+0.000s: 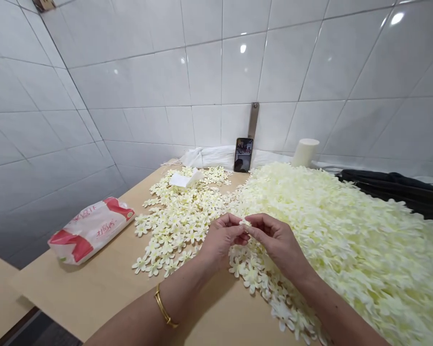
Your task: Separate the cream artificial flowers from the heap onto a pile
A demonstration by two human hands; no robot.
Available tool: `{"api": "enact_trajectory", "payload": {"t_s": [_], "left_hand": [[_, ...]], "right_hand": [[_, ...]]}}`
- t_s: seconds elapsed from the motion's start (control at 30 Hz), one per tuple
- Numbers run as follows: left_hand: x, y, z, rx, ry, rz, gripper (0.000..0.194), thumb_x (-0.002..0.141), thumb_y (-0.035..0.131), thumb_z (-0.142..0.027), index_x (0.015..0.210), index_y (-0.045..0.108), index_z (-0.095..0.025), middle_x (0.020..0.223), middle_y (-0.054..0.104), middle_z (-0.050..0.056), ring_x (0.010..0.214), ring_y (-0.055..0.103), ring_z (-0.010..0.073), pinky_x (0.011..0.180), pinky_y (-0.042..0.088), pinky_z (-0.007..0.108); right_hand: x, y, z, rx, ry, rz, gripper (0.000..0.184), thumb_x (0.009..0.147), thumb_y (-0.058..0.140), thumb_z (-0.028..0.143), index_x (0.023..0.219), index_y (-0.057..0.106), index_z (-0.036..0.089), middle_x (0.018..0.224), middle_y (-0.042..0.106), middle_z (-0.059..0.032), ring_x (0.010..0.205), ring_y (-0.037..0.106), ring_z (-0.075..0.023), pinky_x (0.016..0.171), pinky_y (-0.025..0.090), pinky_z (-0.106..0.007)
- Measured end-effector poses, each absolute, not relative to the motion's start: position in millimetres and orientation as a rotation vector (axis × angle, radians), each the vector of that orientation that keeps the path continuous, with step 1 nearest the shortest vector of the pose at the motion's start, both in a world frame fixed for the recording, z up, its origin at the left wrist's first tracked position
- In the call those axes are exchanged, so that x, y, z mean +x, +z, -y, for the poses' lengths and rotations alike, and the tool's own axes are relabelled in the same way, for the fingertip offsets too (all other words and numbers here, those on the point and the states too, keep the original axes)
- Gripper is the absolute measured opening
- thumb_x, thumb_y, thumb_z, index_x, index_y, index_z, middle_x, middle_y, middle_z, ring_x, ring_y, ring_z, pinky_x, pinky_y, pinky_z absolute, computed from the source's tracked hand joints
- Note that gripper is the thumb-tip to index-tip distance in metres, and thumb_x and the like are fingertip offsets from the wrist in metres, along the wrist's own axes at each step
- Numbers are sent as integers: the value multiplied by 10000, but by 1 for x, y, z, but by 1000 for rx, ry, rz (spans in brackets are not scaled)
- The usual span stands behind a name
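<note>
Between my fingertips is a small pale artificial flower (244, 223), partly covered by the fingers. My left hand (222, 236), with a gold bangle (162, 307) on its wrist, pinches it from the left. From the right, my right hand (274, 236) pinches the same flower with thumb and forefinger. Just left of my hands spreads a layer of cream flowers with yellow centres (187, 218). A much larger heap of pale flowers (346, 240) fills the right side and runs beneath my right forearm.
A red and white tissue pack (94, 228) lies on the wooden table (104, 288) at left. White paper (184, 179) rests on the flowers. At the wall stand a phone (243, 154) and a white cylinder (305, 153). A black bag (393, 187) lies far right.
</note>
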State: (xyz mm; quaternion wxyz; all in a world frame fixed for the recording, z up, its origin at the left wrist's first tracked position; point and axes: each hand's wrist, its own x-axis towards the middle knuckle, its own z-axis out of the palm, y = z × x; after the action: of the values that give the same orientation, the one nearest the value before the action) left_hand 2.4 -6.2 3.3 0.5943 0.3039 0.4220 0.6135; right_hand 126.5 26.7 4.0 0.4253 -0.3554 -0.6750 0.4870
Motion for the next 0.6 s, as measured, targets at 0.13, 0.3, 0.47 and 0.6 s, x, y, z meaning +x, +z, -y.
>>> {"api": "enact_trajectory", "payload": {"t_s": [0.13,0.3,0.47,0.6], "left_hand": [[5,5,9,793,1427,-1073,185,561,693,-202,587,519,-143,505,513,-32,505,501,81,537,420,220],[7,7,10,747,1484,-1028,239,513,715,-230,601,507,-150,601,512,-31,545,488,76,540,426,220],[10,1,5,575,1399,-910,345,470,748,-294,665,502,-149,546,504,-36,476,486,78,466,397,215],[10,-2,2,664,1462,-927,269,512,715,-248,658,513,-148,489,481,-49,425,446,64,422,358,195]], "right_hand": [[126,5,-24,-917,1141,1727,164,746,537,330,683,561,181,610,546,6,585,479,-124,546,379,-241],[122,6,-17,-1038,777,1840,200,783,474,303,616,504,196,502,454,34,458,371,-100,444,288,-223],[117,-7,-21,-1042,449,1972,259,848,346,339,629,407,215,493,471,21,442,455,-126,440,298,-230],[116,-14,-28,-1024,181,2039,277,860,321,313,613,397,215,490,465,16,426,448,-125,431,284,-224]]}}
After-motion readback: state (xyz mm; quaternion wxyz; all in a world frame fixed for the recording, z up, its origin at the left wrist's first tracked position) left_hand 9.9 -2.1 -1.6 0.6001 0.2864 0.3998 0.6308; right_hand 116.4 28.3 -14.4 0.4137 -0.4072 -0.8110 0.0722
